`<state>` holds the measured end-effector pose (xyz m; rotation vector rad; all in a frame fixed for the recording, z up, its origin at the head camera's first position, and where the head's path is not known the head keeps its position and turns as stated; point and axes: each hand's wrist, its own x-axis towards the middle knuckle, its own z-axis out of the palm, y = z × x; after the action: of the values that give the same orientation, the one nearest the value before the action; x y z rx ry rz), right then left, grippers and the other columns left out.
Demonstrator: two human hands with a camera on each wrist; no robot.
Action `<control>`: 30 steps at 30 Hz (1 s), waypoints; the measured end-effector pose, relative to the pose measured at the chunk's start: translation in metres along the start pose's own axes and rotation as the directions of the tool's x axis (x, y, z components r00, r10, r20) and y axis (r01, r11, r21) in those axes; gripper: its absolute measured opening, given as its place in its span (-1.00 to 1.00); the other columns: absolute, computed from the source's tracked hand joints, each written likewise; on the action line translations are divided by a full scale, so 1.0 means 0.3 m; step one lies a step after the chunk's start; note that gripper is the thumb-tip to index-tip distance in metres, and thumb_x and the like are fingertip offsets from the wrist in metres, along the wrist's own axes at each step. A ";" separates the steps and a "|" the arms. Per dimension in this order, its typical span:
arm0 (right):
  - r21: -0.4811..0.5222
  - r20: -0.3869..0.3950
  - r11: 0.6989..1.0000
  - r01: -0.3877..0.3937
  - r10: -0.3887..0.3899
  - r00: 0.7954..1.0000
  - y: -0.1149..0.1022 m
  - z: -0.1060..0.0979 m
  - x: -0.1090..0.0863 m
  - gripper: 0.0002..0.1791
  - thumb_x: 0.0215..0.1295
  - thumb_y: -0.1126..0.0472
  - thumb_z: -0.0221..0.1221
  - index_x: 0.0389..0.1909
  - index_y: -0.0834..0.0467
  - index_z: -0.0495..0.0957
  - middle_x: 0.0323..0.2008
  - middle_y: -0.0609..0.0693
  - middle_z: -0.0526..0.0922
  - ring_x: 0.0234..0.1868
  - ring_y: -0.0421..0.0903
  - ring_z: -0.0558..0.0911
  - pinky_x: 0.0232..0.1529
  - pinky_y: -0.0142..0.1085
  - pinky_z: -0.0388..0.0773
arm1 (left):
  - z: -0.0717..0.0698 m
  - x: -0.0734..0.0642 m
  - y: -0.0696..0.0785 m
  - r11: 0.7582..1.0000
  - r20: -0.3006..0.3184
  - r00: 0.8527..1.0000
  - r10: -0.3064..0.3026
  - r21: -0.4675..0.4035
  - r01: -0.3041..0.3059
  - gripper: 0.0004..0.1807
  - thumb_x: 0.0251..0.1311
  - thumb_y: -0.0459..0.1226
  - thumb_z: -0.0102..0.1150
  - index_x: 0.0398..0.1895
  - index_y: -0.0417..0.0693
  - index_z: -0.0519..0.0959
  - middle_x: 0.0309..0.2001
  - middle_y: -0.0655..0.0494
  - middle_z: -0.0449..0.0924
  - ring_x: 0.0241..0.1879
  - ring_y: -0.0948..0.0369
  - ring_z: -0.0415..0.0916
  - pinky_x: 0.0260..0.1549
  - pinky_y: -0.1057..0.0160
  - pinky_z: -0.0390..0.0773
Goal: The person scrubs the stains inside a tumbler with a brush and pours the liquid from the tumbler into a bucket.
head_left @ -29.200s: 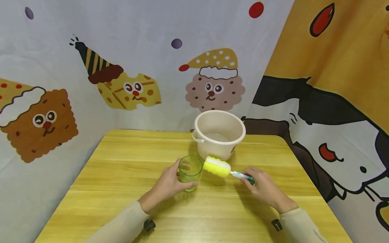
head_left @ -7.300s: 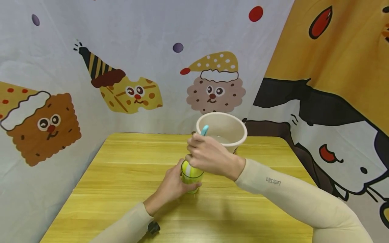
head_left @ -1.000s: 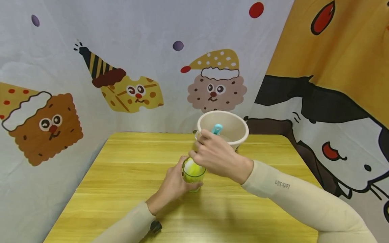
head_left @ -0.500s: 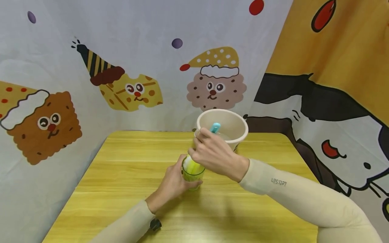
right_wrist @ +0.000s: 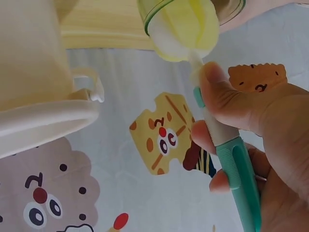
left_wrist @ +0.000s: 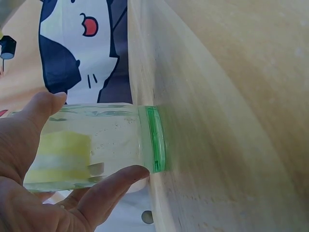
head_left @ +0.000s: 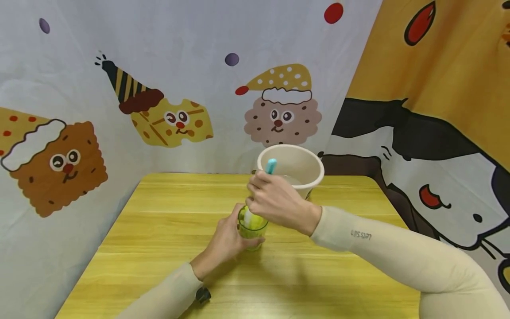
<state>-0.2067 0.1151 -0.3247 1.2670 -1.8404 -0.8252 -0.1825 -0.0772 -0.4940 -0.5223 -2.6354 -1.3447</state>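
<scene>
Green-tinted and upright on the wood-grain surface [head_left: 159,239], a glass tumbler [head_left: 253,235] stands in the grip of the left hand [head_left: 226,240], which curls round its wall. The right hand [head_left: 279,200] clasps a sponge brush [right_wrist: 223,133] by its handle [right_wrist: 244,179], the yellow-and-white head [right_wrist: 193,30] just below that grip, partly inside the tumbler.

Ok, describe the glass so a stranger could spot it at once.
On the yellow wooden table, find the cream bucket near the back. In front of it and slightly left, the left hand grips the glass. Unlike the opaque bucket, it is see-through green, with a yellow-and-white brush head partly inside.
</scene>
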 end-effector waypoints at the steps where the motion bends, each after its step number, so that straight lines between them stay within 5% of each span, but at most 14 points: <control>1: -0.002 -0.002 1.000 0.004 -0.004 1.000 0.001 0.001 0.002 -0.91 0.42 -0.02 0.56 -0.31 -0.19 0.88 -0.16 -0.14 0.93 -0.03 -0.10 0.73 0.23 -0.21 0.45 | -0.001 0.000 0.001 1.000 -0.001 1.000 0.000 0.001 0.000 0.07 0.04 -0.01 0.94 0.56 0.08 0.45 0.09 0.09 0.89 0.03 0.16 0.87 0.01 0.23 0.85; 21: 0.039 0.122 0.984 0.177 -0.180 0.976 0.034 0.012 0.034 -0.88 0.33 -0.09 0.66 -0.17 -0.30 0.93 -0.09 -0.28 0.87 0.05 -0.20 0.68 0.34 -0.20 0.42 | -0.002 -0.007 -0.004 1.000 0.027 1.000 0.001 -0.013 -0.001 0.03 0.09 -0.04 0.92 0.55 0.14 0.42 0.17 0.04 0.89 0.09 0.10 0.90 0.00 0.21 0.89; 30: 0.153 0.121 0.977 0.149 -0.169 0.978 0.060 0.039 0.015 -0.87 0.39 -0.09 0.61 -0.10 -0.31 0.92 -0.07 -0.32 0.92 0.08 -0.19 0.75 0.33 -0.19 0.51 | -0.008 0.002 0.003 1.000 0.028 0.999 -0.018 0.000 0.018 0.02 0.06 0.01 0.93 0.52 0.13 0.46 0.09 0.11 0.89 0.01 0.20 0.85 -0.07 0.26 0.84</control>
<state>-0.2260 0.1175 -0.3149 1.4980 -1.9521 -0.8959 -0.1829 -0.0784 -0.4917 -0.5225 -2.6684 -1.3518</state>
